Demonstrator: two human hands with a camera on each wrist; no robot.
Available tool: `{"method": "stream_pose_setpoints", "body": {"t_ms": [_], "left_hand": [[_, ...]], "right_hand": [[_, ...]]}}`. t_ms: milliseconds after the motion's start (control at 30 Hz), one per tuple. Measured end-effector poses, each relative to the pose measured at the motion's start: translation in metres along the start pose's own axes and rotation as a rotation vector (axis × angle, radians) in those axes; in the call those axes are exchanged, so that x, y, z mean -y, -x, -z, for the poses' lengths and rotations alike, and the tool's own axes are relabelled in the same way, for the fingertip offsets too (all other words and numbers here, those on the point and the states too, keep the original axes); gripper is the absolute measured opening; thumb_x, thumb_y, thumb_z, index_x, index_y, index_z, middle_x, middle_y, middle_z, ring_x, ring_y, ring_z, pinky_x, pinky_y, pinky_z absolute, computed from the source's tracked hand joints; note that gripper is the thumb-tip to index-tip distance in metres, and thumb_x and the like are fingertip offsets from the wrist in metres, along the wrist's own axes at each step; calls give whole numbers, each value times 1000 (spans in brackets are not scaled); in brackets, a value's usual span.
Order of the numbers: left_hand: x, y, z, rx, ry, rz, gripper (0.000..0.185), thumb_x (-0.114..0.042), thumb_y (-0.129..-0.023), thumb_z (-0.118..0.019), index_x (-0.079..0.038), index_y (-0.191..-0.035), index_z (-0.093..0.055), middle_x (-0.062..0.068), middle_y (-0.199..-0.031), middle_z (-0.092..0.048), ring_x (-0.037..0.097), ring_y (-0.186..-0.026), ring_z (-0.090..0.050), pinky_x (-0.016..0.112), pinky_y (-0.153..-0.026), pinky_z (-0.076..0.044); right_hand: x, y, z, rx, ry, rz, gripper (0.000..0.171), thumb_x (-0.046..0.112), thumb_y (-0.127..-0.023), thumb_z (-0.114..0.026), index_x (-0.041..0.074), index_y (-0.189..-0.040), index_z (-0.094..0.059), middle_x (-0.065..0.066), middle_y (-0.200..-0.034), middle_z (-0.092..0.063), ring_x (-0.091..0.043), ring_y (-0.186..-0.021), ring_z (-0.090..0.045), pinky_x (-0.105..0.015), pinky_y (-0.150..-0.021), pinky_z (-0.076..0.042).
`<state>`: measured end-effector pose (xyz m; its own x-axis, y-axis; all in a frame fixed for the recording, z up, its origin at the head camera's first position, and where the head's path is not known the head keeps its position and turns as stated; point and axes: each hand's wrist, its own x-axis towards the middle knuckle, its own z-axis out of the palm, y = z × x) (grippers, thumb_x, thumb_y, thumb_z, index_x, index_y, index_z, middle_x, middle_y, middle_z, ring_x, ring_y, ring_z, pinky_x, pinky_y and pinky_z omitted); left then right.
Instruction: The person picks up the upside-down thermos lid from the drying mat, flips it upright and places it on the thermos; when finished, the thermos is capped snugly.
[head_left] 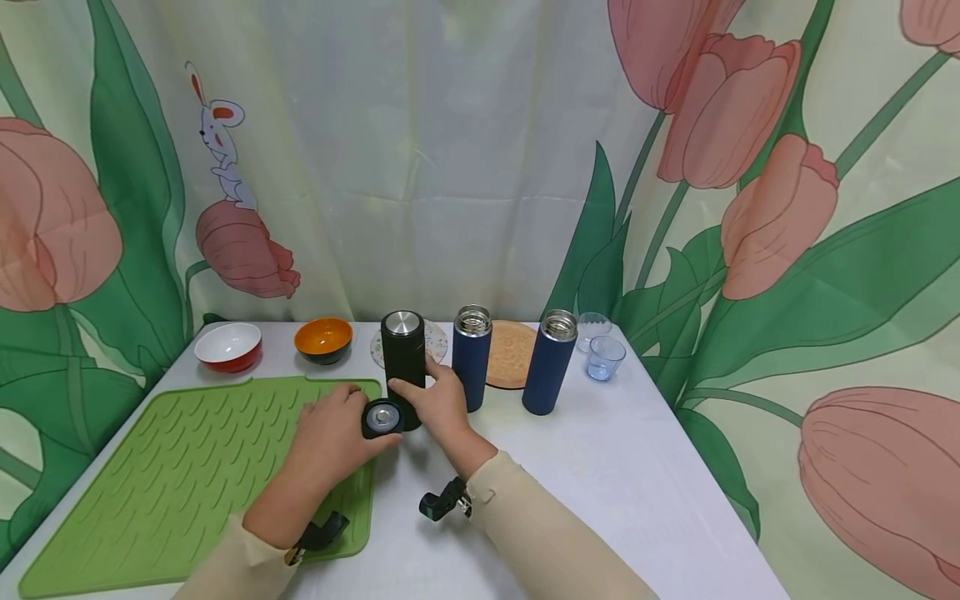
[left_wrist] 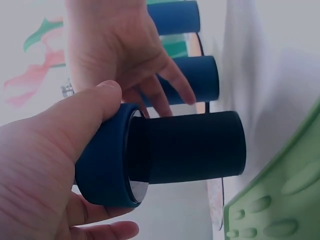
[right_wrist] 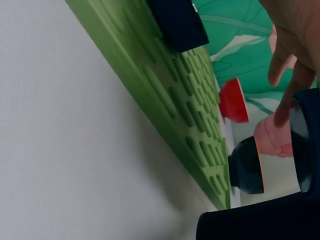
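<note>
A black thermos bottle (head_left: 402,354) with a steel top stands at the green mat's far right corner. My right hand (head_left: 422,388) grips its lower part, thumb across the front. My left hand (head_left: 358,414) holds a dark round lid (head_left: 382,417), silver inside facing up, right beside the bottle's base. In the left wrist view the lid (left_wrist: 106,167) is pinched between my thumb and fingers and sits against the end of the black bottle (left_wrist: 197,147), with my right hand (left_wrist: 150,95) behind it. The right wrist view shows the bottle's dark body (right_wrist: 250,226) and my right hand's fingers (right_wrist: 287,60).
Two open navy thermoses (head_left: 472,368) (head_left: 549,364) stand to the right, a cork coaster (head_left: 512,354) behind them. Two clear cups (head_left: 604,358) sit at the far right. A red-and-white bowl (head_left: 228,346) and an orange bowl (head_left: 323,339) lie beyond the green mat (head_left: 187,467).
</note>
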<state>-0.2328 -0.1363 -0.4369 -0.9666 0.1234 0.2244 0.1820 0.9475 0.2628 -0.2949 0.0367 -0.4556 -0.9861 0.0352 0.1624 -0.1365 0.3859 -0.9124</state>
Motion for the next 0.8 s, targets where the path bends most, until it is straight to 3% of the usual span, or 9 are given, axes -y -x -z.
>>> {"method": "stream_pose_setpoints", "body": {"t_ms": [267,567,700,800], "left_hand": [[-9,3,-3,-53,7,-87,78,-67,-80,-84,-2,-120,-71,21,-139,-63,44,-108,-68,62,-93,-56],[-19,8,-1,-69,102,-109,73,-65,-77,-88,-6,-117,-73,17,-138,-63,39,-110,-68,59,-97,-56],[-24,9,3,-8,183,-104,77,-68,-76,-87,-8,-123,-73,13,-140,-62,34,-115,-67,57,-99,-58],[-28,10,5,52,271,-94,81,-69,-75,-87,-11,-129,-71,9,-142,-60,31,-120,-66,55,-100,-59]], "right_hand": [[-11,9,10,75,24,53,70,46,-97,-76,19,-158,-53,-14,-147,-64,-33,-139,-58,-59,-115,-47],[-11,36,46,246,38,2,58,48,-106,-62,22,-158,-54,-15,-154,-55,-40,-148,-50,-64,-114,-47],[-13,43,67,351,38,-2,57,49,-105,-62,26,-157,-54,-12,-156,-55,-41,-150,-49,-65,-112,-49],[-13,46,82,454,39,47,60,48,-102,-68,27,-157,-54,-9,-155,-56,-39,-150,-49,-64,-112,-50]]}}
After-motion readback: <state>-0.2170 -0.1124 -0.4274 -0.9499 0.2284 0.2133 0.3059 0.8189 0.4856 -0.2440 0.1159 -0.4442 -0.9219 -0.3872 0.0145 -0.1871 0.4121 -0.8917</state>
